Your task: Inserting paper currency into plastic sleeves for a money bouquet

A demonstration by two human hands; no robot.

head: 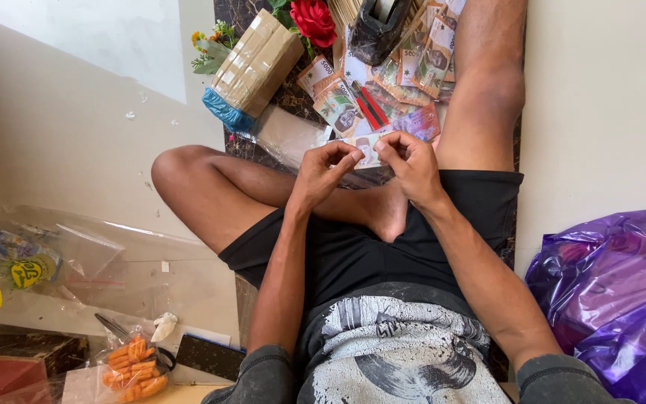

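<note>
— Two hands on one thing? What are they holding?

— Yes. The left hand (pixel 325 166) and the right hand (pixel 410 161) both pinch a pale folded banknote (pixel 368 150), fingers curled tight on its two ends. It sits just above the person's crossed legs, near the picture's middle.

— What lies beyond it?

— At twelve o'clock from the hands, a loose spread of banknotes (pixel 405 67) on the dark marble floor strip (pixel 227 15), with a dark tape dispenser (pixel 377 26) on top. At eleven o'clock, a stack of brown cardboard pieces (pixel 257 63) with a blue wrap at one end, and beside it a red artificial rose (pixel 313 19).

— And to the sides?

— At four o'clock, a purple plastic bag (pixel 614 292). At eight o'clock, clear plastic sheets (pixel 114 254), and lower down a small bag of orange snacks (pixel 134 370) next to a dark phone (pixel 211 357).
</note>
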